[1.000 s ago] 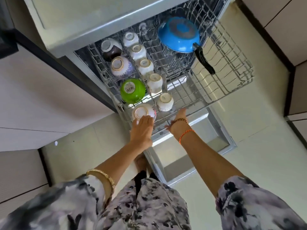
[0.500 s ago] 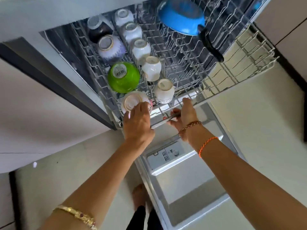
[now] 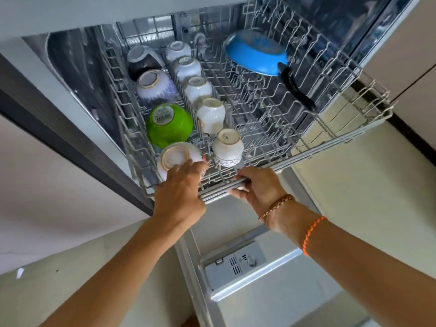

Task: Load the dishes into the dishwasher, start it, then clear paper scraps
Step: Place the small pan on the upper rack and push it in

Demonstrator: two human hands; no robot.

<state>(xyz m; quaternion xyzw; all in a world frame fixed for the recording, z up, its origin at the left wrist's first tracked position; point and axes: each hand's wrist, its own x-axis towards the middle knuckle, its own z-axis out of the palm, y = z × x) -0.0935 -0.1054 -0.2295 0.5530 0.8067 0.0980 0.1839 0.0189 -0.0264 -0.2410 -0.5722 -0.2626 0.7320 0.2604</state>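
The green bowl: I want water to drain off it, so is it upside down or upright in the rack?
Upside down. The green bowl shows its base with a barcode sticker facing up in the rack.

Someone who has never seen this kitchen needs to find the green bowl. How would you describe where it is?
Start at the pulled-out wire rack of the open dishwasher. Along its left side runs a row of upturned bowls; the green bowl is second from the front, just behind the white bowl that the left hand touches. It alone is bright green, with a barcode sticker on its base.
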